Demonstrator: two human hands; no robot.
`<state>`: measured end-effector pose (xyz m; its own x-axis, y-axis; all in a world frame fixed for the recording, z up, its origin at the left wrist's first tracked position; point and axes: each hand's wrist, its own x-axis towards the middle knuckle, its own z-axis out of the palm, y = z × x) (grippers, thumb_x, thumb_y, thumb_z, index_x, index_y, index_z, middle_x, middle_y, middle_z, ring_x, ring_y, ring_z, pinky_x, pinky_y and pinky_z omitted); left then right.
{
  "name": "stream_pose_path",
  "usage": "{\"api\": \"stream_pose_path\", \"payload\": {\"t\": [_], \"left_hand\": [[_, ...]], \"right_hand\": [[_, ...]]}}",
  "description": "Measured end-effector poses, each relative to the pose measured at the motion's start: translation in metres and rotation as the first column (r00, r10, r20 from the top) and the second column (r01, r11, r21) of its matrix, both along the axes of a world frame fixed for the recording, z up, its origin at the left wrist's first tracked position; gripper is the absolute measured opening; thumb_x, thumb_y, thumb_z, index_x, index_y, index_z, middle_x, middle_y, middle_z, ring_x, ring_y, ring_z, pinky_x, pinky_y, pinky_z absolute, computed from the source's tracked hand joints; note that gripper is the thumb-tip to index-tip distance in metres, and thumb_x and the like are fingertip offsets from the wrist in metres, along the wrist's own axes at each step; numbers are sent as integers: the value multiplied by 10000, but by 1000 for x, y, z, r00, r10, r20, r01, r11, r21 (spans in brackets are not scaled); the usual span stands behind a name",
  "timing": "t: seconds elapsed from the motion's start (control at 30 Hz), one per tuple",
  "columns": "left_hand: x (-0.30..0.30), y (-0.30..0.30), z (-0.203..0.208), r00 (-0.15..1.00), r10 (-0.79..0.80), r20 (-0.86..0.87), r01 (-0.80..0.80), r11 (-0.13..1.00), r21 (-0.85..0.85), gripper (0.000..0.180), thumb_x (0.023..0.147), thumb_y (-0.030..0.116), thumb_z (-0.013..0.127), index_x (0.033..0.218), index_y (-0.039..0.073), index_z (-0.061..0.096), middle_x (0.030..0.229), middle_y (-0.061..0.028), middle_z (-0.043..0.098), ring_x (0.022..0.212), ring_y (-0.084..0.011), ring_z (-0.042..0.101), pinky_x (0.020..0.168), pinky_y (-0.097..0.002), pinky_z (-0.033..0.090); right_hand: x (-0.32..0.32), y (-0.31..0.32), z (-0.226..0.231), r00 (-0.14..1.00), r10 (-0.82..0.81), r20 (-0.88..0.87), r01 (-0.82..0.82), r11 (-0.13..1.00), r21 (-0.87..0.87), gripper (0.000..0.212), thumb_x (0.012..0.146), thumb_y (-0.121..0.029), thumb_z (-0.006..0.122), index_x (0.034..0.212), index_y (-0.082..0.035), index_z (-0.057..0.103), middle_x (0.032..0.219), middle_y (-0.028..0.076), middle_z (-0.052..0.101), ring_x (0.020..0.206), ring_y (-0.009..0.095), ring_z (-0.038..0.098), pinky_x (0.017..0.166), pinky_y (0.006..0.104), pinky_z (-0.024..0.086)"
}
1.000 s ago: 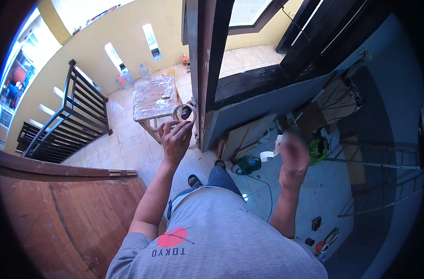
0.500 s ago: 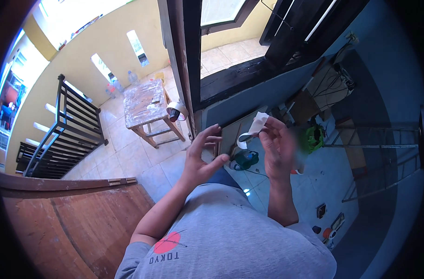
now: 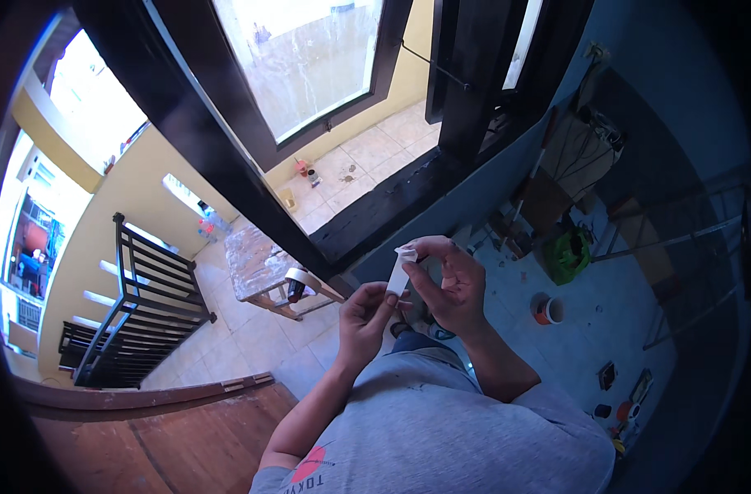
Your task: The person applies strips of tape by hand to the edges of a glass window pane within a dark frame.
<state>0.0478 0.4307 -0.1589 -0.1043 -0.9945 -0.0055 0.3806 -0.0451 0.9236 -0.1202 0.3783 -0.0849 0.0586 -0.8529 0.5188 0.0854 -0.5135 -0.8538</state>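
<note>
Both hands meet at chest height over a small white strip of tape (image 3: 398,276). Fingers of the left hand (image 3: 363,323) pinch its lower end, thumb and forefinger closed on it; the right hand (image 3: 451,284) curls round its upper end, fingertips nipping the top. Just beyond the left fingers, a tape roll (image 3: 303,278) sits on a small wooden table (image 3: 256,265).

Below you, a dark wooden window frame (image 3: 367,222) runs across the view, its glass pane (image 3: 309,58) bright above. Past it, a paint-spattered small table (image 3: 256,263) stands on the pale tiled floor (image 3: 252,337), with a roll of tape (image 3: 303,278) at its near edge. To your left is a black metal railing (image 3: 149,313). To your right, a green bag (image 3: 569,253) and an orange-and-white tape roll (image 3: 546,309) lie on the blue floor (image 3: 589,329).
</note>
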Motion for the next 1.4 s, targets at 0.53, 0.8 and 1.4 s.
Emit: {"api": "stream_pose_path", "payload": {"t": [0.53, 0.8, 1.4], "left_hand": [[-48, -165, 42, 776, 394, -493, -403, 910, 93, 225, 1071, 99, 667, 1284, 49, 615, 1174, -88, 708, 1099, -187, 723, 982, -322, 591], [-30, -239, 38, 555, 554, -620, -547, 805, 229, 211, 1078, 97, 641, 1285, 68, 613, 1179, -52, 674, 1190, -205, 682, 1063, -370, 532], [52, -371, 15, 11, 760, -650, -638, 506, 581, 172, 1004, 110, 760, 1133, 143, 652, 1022, 9, 739, 880, -118, 750, 760, -238, 557]], "right_hand": [[10, -207, 56, 939, 322, -122, -337, 789, -514, 491, 864, 131, 764, 1260, -56, 541, 1347, 170, 543, 978, 139, 602, 853, 311, 557], [51, -276, 80, 865, 429, -260, -491, 828, -271, 531, 901, 52, 805, 1355, -58, 552, 1027, 73, 710, 974, 133, 711, 863, 285, 572], [135, -337, 69, 800, 253, -543, -545, 684, -484, 86, 969, -53, 731, 1037, -44, 782, 988, 136, 776, 900, 241, 748, 762, 342, 587]]}}
